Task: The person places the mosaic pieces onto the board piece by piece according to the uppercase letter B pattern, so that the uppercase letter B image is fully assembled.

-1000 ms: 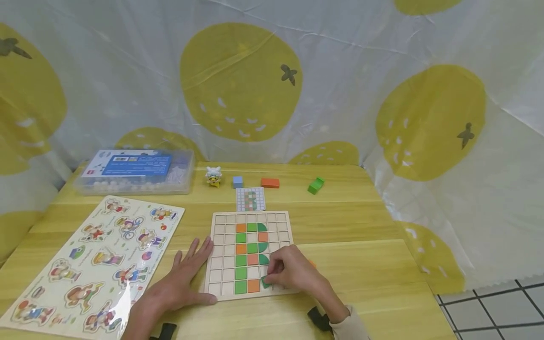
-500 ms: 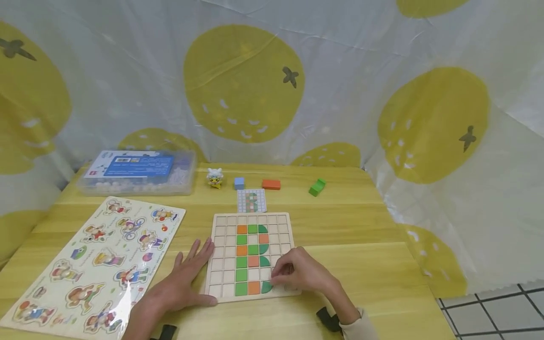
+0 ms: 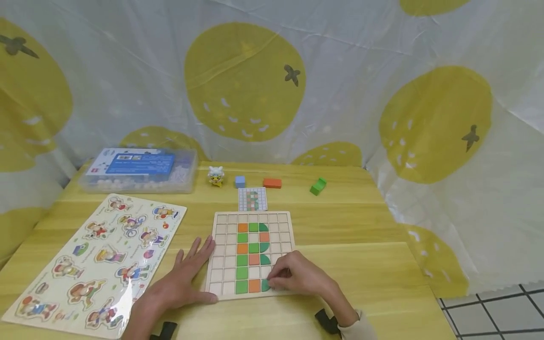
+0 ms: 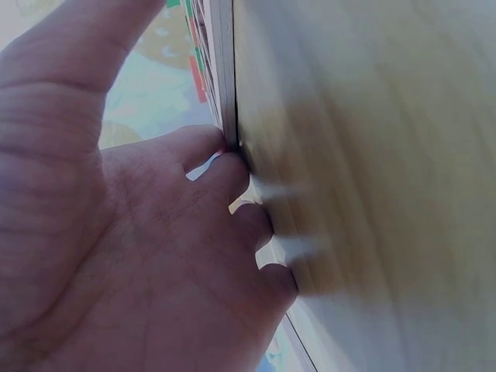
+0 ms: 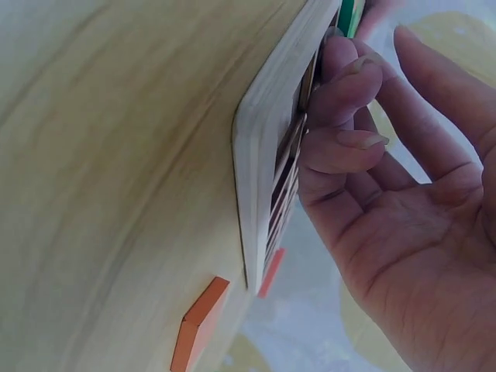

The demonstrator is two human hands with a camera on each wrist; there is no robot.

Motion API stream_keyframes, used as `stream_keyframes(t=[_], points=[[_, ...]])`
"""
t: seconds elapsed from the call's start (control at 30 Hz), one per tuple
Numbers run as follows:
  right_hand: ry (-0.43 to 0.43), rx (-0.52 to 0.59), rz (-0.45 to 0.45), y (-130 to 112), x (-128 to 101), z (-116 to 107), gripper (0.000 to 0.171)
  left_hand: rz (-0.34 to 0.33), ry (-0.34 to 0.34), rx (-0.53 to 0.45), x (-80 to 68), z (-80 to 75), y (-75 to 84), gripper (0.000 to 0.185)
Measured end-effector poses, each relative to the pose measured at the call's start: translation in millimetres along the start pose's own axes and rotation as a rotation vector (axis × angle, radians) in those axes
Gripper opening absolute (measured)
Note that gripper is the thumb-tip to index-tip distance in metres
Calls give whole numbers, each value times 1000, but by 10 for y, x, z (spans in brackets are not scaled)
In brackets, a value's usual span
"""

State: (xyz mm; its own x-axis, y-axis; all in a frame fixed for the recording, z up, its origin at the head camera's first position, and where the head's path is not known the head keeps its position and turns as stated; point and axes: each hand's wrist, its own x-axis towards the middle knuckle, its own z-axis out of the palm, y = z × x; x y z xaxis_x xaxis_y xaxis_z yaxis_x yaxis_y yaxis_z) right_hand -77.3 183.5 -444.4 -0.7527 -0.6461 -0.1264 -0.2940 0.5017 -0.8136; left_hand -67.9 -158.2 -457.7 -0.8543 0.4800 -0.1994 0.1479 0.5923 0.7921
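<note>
A wooden grid board point(image 3: 217, 218) holds orange, green and pink square tiles, plus rounded dark-green ones along the right of the pattern. My left hand point(image 3: 180, 278) is spread along the board's left edge, fingertips at the side and thumb by the lower corner. In the left wrist view, the left fingers point(image 4: 225, 178) meet the board's edge. My right hand point(image 3: 297, 274) is over the lower right, its fingertips touching and partly covering a rounded green tile point(image 3: 265, 285) in the bottom row. In the right wrist view, the right thumb point(image 5: 446, 81) stands apart from the bent fingers.
A small pattern card point(image 3: 252, 199) lies behind the board. Farther back are a toy figure point(image 3: 216, 176), a blue block point(image 3: 240, 182), a red block point(image 3: 272, 183) and a green block point(image 3: 318, 186). Left are a picture puzzle point(image 3: 95, 264) and plastic case point(image 3: 140, 171). An orange tile point(image 5: 200, 322) lies right of the board.
The tilted rounded green tile in my right fingers has come down flat into its bottom-row cell. My right hand moved slightly right, then back left onto it. My left hand stays at the board's edge.
</note>
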Motion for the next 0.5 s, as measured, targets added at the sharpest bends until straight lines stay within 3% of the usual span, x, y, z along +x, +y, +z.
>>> stream_keyframes(t=[0.5], points=[[55,28,52,15,-6,30,5,5,1,-5,1,-7,-10,133]])
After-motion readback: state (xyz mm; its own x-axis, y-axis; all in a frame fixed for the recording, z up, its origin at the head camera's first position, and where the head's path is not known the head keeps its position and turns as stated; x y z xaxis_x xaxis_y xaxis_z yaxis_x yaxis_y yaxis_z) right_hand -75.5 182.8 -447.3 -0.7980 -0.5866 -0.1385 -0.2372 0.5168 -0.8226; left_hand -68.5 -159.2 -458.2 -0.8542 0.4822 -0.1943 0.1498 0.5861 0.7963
